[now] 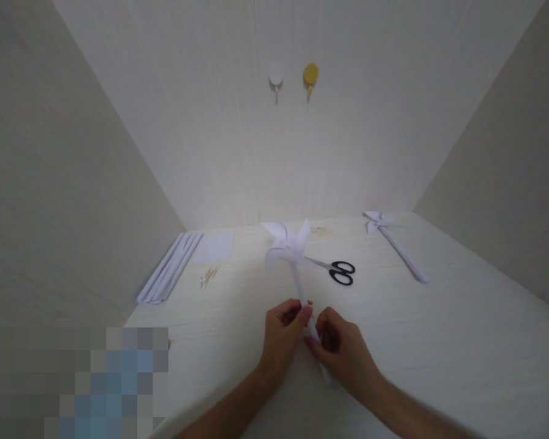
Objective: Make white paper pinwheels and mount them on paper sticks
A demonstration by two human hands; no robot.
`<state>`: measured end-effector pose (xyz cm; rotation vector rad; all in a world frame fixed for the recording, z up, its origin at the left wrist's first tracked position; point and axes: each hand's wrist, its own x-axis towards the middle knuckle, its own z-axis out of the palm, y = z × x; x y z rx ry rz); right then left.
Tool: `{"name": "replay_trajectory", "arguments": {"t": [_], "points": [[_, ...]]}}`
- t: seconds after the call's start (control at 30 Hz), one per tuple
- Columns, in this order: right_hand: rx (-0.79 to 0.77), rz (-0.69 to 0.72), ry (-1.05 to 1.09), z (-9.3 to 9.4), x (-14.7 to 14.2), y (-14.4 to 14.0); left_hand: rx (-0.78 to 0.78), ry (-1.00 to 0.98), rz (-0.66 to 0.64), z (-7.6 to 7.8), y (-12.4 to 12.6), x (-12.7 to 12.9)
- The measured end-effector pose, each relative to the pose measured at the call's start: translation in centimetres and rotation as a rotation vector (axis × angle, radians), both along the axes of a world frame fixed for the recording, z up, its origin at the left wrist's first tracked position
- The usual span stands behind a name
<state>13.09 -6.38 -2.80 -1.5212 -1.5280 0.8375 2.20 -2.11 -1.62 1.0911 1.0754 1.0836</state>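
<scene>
A white paper pinwheel (287, 242) on a rolled-paper stick is held up over the table, its curled blades pointing away from me. My left hand (286, 326) is closed in a pinch around the stick, with the thumb on top. Lower on the same stick, my right hand (338, 341) grips it between thumb and fingers. The stick's bottom end shows below my right hand. Just behind the pinwheel lie black-handled scissors (342, 272), their blade tips partly hidden by a paper blade.
Rolled paper sticks (170, 268) lie at the left beside a white paper sheet (214, 247) and several cotton swabs (209, 276). Another paper pinwheel (400, 249) rests at the right. White (276, 74) and yellow (310, 74) hooks hang on the back wall. Walls enclose the table's sides.
</scene>
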Motion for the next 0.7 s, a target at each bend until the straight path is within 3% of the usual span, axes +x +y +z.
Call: {"name": "replay_trajectory", "arguments": {"t": [0.23,0.37,0.57,0.7], "points": [[0.113,-0.036,-0.095,0.0,0.6,0.4,0.058,0.044,0.022,-0.2,0.0,0.2],[0.168,-0.108,-0.196,1.4,2.1,0.8,0.073,0.026,0.013,-0.4,0.1,0.1],[0.278,-0.310,-0.369,4.6,8.1,2.6,0.063,-0.014,-0.015,-0.8,0.2,0.1],[0.212,-0.467,-0.521,4.2,12.3,4.9,0.066,-0.034,-0.028,-0.8,0.0,0.1]]}}
